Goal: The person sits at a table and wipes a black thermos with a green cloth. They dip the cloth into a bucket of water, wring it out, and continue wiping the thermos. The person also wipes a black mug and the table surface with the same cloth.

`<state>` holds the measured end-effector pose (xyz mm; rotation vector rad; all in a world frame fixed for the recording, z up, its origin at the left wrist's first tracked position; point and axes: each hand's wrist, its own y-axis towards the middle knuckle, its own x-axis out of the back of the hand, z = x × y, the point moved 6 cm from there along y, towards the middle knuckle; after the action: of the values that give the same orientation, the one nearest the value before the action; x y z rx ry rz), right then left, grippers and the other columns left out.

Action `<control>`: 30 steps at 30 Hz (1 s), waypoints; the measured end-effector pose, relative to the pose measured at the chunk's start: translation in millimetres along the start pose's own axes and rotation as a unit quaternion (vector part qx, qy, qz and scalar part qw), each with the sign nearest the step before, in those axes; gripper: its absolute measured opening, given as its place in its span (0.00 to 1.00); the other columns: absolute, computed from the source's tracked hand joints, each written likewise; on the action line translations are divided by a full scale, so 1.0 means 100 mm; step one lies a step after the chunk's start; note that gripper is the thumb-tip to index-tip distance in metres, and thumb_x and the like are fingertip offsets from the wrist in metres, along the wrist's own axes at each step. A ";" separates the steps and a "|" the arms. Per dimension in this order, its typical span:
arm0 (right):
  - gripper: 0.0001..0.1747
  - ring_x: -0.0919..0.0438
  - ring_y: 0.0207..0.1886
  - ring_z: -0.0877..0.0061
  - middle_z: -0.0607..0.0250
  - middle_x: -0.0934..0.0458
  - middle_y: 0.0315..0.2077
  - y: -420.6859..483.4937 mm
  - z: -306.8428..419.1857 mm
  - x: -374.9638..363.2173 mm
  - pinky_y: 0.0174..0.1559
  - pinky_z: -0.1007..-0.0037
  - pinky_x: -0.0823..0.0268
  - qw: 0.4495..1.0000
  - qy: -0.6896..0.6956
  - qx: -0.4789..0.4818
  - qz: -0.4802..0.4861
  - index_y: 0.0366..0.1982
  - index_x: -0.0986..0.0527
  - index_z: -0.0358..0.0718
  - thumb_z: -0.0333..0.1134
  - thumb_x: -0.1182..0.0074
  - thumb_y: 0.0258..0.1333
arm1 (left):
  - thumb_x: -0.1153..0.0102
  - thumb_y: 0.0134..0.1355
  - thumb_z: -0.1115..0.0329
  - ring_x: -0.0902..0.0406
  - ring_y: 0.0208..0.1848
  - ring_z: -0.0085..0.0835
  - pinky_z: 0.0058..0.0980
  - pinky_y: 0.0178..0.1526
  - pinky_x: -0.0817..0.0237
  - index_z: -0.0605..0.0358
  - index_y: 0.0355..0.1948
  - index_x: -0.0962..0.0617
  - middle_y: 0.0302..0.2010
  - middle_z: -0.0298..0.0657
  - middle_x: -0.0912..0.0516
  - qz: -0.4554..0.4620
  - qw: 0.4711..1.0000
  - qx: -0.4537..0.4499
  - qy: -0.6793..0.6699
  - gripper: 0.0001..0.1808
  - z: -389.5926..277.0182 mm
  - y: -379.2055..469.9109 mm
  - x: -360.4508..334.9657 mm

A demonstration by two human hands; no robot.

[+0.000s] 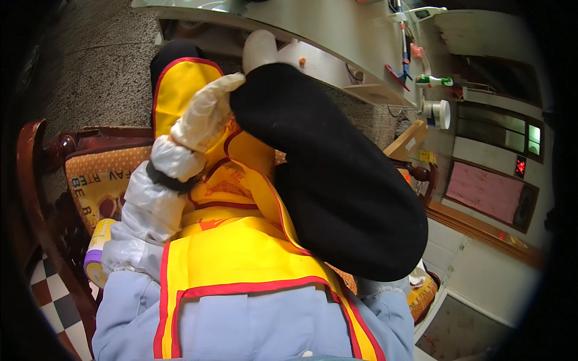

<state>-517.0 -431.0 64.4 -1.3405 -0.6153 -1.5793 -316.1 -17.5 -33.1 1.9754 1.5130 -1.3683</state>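
Observation:
My left hand (205,115) wears a white glove, with a translucent plastic oversleeve (149,201) and a dark band (167,178) on the forearm. Its fingertips touch the upper left edge of a large black cloth form (334,171), which looks like a bent, raised trouser leg. A rounded whitish end (259,49) shows beyond that edge; sock or glove, I cannot tell. Behind the black cloth, my right hand is out of view. A yellow apron with red trim (235,252) lies bunched over my lap. Part of it covers my other leg, near a dark knee (176,49).
I sit on a carved wooden bench (34,180) with a printed cushion (99,180). A yellow canister with a purple band (95,255) stands at my left. Ahead runs a pale table (316,25). To the right are a white bucket (438,113), a bottle (433,80) and a wooden board (406,140).

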 end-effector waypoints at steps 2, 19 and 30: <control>0.15 0.20 0.38 0.68 0.60 0.18 0.34 0.00 0.09 -0.18 0.43 0.66 0.28 1.000 -0.007 0.016 0.018 0.38 0.21 0.35 0.40 0.49 0.69 | 0.46 0.71 0.57 0.18 0.49 0.28 0.27 0.58 0.29 0.59 0.51 0.17 0.45 0.39 0.13 -0.073 0.997 0.014 -0.013 0.18 -0.13 -0.33 0.15; 0.16 0.20 0.38 0.69 0.60 0.17 0.34 0.03 0.24 -0.30 0.44 0.66 0.27 0.996 -0.058 0.046 0.054 0.40 0.21 0.34 0.41 0.47 0.68 | 0.33 0.54 0.72 0.39 0.33 0.16 0.21 0.36 0.45 0.54 0.29 0.31 0.28 0.26 0.36 0.126 0.923 0.254 0.259 0.15 -0.09 -1.19 -0.25; 0.16 0.20 0.39 0.70 0.60 0.17 0.34 0.36 0.41 -0.48 0.44 0.66 0.27 0.995 -0.035 0.074 0.052 0.41 0.21 0.33 0.42 0.46 0.68 | 0.47 0.72 0.75 0.19 0.48 0.25 0.25 0.59 0.32 0.57 0.46 0.27 0.43 0.39 0.15 -0.159 0.936 -0.181 0.257 0.05 -0.81 -0.80 0.22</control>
<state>-467.6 -395.7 23.2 -1.3007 -0.6820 -1.3811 -345.0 84.6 13.2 1.9892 2.2091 -0.6008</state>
